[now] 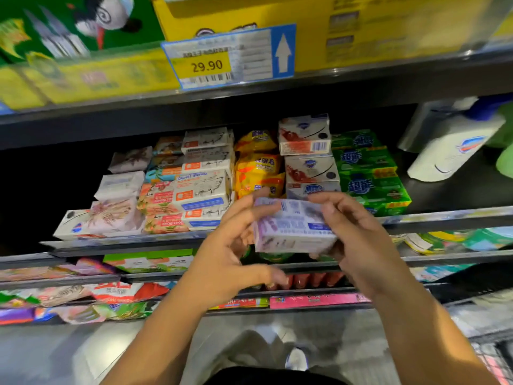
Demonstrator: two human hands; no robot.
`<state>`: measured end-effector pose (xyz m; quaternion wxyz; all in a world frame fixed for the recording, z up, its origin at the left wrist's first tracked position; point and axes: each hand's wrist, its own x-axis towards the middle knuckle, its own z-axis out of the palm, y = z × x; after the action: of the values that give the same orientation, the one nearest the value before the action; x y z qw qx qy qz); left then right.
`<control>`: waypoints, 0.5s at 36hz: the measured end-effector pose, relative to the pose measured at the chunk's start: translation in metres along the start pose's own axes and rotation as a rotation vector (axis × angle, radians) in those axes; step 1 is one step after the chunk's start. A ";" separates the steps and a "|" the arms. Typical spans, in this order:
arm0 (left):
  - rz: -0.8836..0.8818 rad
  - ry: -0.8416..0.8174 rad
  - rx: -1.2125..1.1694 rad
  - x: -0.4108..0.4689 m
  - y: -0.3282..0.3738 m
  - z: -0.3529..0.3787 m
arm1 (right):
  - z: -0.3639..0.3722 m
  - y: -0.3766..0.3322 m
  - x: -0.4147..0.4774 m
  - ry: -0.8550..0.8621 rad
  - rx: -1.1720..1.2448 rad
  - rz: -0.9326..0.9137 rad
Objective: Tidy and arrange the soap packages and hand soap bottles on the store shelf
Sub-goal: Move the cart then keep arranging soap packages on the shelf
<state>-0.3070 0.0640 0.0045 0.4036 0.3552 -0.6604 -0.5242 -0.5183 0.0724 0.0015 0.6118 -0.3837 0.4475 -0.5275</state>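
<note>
Here, in the head view, 2 bare hands hold a purple and white soap box (294, 226) in the air just in front of the store shelf (444, 215). The left hand (230, 254) touches the box's left end with fingertips, its fingers loosely curled, while the right hand (358, 243) grasps the right end, thumb on top. Behind the box, the shelf carries rows of soap packages: white goat soap packs (202, 190), yellow packs (258, 165), stacked white and red boxes (305, 137) and green packs (369, 173). Further right, a white hand soap bottle (449, 145) with a blue pump leans tilted on the same shelf. Above, a yellow price tag (205, 65) reads 29.90.
</note>
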 end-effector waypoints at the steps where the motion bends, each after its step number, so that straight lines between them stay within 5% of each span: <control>1: 0.004 0.027 0.014 0.000 0.000 -0.002 | 0.000 -0.001 0.002 -0.028 0.068 0.038; 6: -0.106 0.271 -0.074 0.004 -0.004 -0.011 | -0.003 0.002 0.008 -0.282 0.159 0.057; 10: -0.120 0.336 -0.139 0.008 -0.006 -0.013 | 0.002 0.003 0.010 -0.171 -0.095 -0.043; 18: -0.097 0.306 -0.176 0.011 0.003 -0.012 | 0.012 0.000 0.015 -0.051 -0.147 -0.143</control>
<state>-0.3012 0.0497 0.0105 0.5034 0.4255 -0.5248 -0.5387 -0.5059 0.0572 0.0034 0.5539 -0.4717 0.4406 -0.5259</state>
